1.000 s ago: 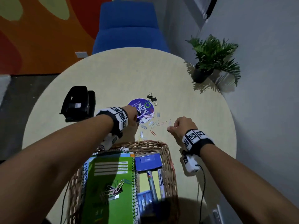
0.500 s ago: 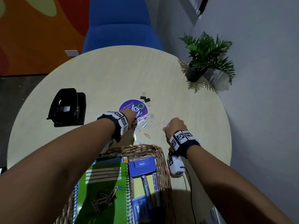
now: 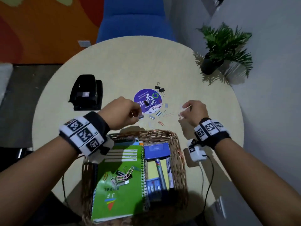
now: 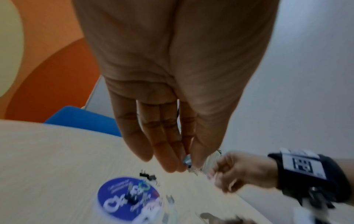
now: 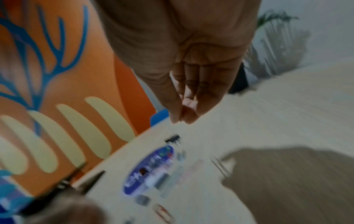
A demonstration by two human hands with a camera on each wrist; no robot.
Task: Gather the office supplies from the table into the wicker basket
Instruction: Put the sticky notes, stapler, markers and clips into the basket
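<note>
**Operator:** Woven brown wicker basket (image 3: pixel 176 141) status?

**Technician:** It sits at the 6 o'clock edge of the round pale wooden table (image 3: pixel 114 62). Inside lie a green spiral notebook (image 3: pixel 120 191) with loose clips on its cover, a blue rectangular box (image 3: pixel 157 150) and upright markers (image 3: pixel 160 172).

**Operator:** Left hand (image 3: pixel 120 114) grip?

**Technician:** Thumb and fingertips are pressed together, pinching a small silver staple strip (image 3: pixel 141 117); the left wrist view shows the same small metallic piece (image 4: pixel 186 160) between the fingertips. The hand is raised above the table, at 12 o'clock from the basket's far rim.

**Operator:** Right hand (image 3: pixel 194 112) grip?

**Technician:** Fingers are curled, pinching an orange wire paper clip (image 3: pixel 179 115) that hangs from the fingertips, at about 1 o'clock from the basket. The right wrist view is blurred; the clip cannot be made out there.

**Operator:** Items on the table?

**Technician:** Between the two hands lie scattered paper clips and staple strips (image 3: pixel 160 114). A round purple sticker (image 3: pixel 147 101) is at table centre; two black binder clips (image 3: pixel 160 89) are just beside it at its 1 o'clock. A black hole punch (image 3: pixel 86 92) stands at 9 o'clock, and a green potted plant (image 3: pixel 223 48) at 2 o'clock.
</note>
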